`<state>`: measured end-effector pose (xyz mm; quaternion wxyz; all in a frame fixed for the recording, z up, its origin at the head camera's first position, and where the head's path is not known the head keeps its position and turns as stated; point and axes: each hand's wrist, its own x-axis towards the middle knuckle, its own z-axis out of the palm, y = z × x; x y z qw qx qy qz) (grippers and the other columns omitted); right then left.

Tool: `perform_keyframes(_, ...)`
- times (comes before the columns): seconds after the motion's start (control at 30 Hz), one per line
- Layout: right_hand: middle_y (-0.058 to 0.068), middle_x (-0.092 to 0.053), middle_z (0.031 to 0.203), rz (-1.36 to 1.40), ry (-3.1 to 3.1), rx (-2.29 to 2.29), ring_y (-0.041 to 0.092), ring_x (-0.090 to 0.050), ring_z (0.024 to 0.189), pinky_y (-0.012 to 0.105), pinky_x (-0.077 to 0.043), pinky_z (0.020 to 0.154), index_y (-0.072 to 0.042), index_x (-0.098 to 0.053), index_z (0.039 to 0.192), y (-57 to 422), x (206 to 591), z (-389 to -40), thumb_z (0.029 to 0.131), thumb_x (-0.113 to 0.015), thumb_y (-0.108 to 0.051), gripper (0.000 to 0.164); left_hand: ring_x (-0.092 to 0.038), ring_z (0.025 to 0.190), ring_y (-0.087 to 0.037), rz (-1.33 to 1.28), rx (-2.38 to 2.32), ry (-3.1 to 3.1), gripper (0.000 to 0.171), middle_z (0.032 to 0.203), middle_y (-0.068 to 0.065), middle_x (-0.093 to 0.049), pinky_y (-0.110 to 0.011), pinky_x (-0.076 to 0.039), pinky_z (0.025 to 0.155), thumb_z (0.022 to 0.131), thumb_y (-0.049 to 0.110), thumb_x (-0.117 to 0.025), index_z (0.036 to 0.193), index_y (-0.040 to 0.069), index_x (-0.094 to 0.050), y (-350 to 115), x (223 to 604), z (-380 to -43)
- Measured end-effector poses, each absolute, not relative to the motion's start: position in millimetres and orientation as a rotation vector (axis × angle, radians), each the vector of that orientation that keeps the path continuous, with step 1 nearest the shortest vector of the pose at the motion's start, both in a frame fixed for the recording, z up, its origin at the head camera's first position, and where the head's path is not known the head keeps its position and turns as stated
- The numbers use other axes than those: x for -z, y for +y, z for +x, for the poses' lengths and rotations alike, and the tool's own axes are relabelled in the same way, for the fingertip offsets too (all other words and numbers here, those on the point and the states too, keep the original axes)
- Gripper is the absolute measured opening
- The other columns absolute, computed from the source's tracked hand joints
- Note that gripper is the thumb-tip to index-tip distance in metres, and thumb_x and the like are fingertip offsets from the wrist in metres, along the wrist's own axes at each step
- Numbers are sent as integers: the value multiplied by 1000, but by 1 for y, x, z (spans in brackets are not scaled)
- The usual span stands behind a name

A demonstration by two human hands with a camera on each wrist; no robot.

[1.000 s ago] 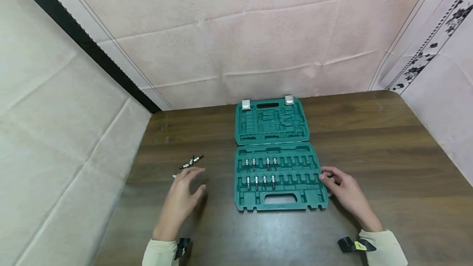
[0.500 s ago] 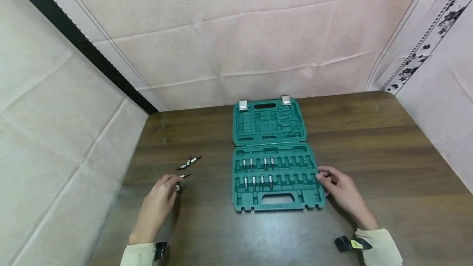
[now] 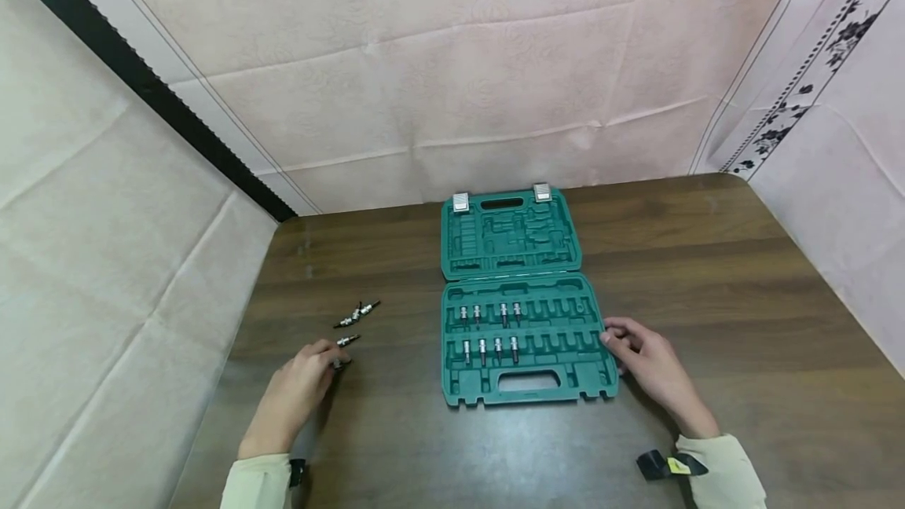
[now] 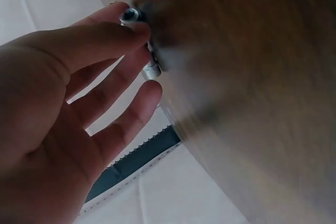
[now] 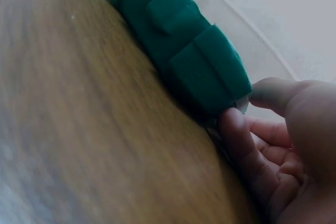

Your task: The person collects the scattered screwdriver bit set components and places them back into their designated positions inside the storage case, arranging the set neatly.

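My left hand (image 3: 293, 395) is low over the left of the table, pinching a socket bit (image 3: 339, 365) between thumb and fingertips. In the left wrist view the hollow silver end of that socket bit (image 4: 129, 16) shows beside the thumb tip, and a second silver piece (image 4: 152, 70) appears beyond the fingers. Another socket bit (image 3: 347, 341) lies just past the fingertips. On the right, my right hand (image 3: 656, 368) grips the edge of an open green tool case (image 3: 459, 385). Thumb and finger meet the case's corner (image 5: 210, 77) in the right wrist view.
Several socket bits stand in two rows at the left of the case's lower half, such as one bit (image 3: 498, 348). The lid (image 3: 467, 261) lies back toward the pale cloth wall (image 3: 452, 100). More loose bits (image 3: 356, 316) lie on the wooden table (image 3: 396, 430).
My left hand has moved left and toward me, from raised with spread fingers to pinching a socket bit. My right hand keeps its grip on the case edge. The view shifts slightly.
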<state>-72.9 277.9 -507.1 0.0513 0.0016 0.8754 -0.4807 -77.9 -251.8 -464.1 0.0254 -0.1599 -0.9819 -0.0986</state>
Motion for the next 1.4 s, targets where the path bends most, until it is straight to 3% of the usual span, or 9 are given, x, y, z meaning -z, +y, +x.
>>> perform_keyframes(0.37,14,-67,110,23,2665,1450,15,-63,81,27,-57,67,1,-60,141,277,506,-73,110,-60,-31,44,-72,87,-27,-521,249,-2979,22,100,1,-73,-46,-59,65,81,3,-89,97,14,-78,-256,468,-75)
perform_keyframes(0.83,14,-66,109,11,2672,1451,14,-62,80,27,-57,67,2,-61,139,277,505,-73,110,-60,-28,42,-73,80,-32,-482,286,-2947,15,102,-4,-70,-52,-57,60,92,8,-82,104,14,-76,-244,463,-68)
perform_keyframes(1.0,14,-66,109,15,2672,1447,14,-62,79,27,-57,66,2,-61,139,277,505,-73,110,-60,-29,43,-70,70,-30,-480,306,-2956,15,102,-3,-69,-44,-51,50,96,10,-78,109,18,-77,-237,461,-66)
perform_keyframes(1.2,14,-66,109,12,2678,1440,14,-62,80,27,-57,67,2,-61,139,277,504,-73,110,-60,-29,43,-72,82,-24,-503,473,-2906,16,101,-3,-70,-43,-57,62,94,4,-78,107,13,-78,-227,459,-68)
perform_keyframes(1.4,14,-66,109,13,2666,1452,14,-62,81,27,-58,67,2,-61,140,277,505,-72,110,-60,-29,43,-62,77,-13,-506,623,-2898,26,101,-8,-68,-32,-55,65,87,-4,-82,111,4,-76,-211,458,-73)
